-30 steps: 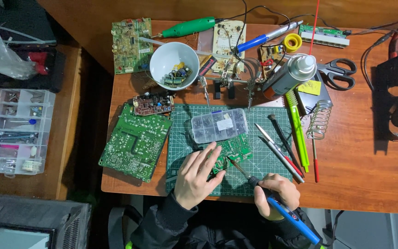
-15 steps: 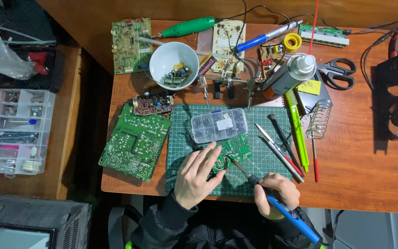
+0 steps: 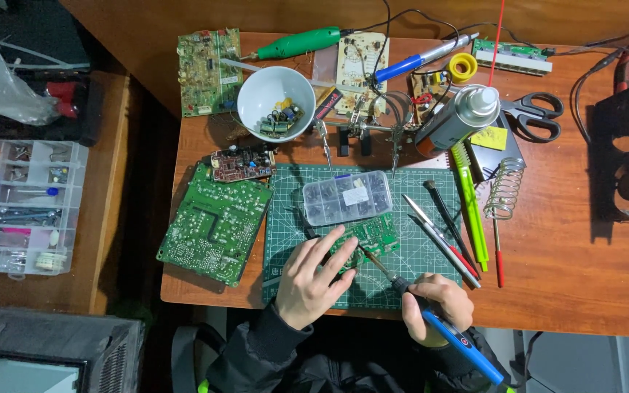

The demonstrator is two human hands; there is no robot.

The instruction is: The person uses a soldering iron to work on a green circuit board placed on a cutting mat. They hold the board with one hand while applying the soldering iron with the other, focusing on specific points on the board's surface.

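Iron (image 3: 431,313) lies along a slanted axis, its blue handle low at 5 o'clock and its thin metal tip pointing up toward 10 o'clock, where it meets the small board (image 3: 369,239). Right hand (image 3: 438,306) is wrapped in a fist around the handle's upper end. Left hand (image 3: 314,280) rests flat with fingers loosely spread, pressing the small board's left edge down on the green mat (image 3: 293,218). That board sits at the mat's middle, its long side running roughly 8 to 2 o'clock.

At 12 o'clock from the small board, touching it, lies a clear parts box (image 3: 347,196) with a small white label on its lid. Further toward 1 o'clock a silver spray can (image 3: 456,116) lies tilted, a yellow note (image 3: 491,138) beside it. At 9 o'clock a large green board (image 3: 216,222) overhangs the table edge.
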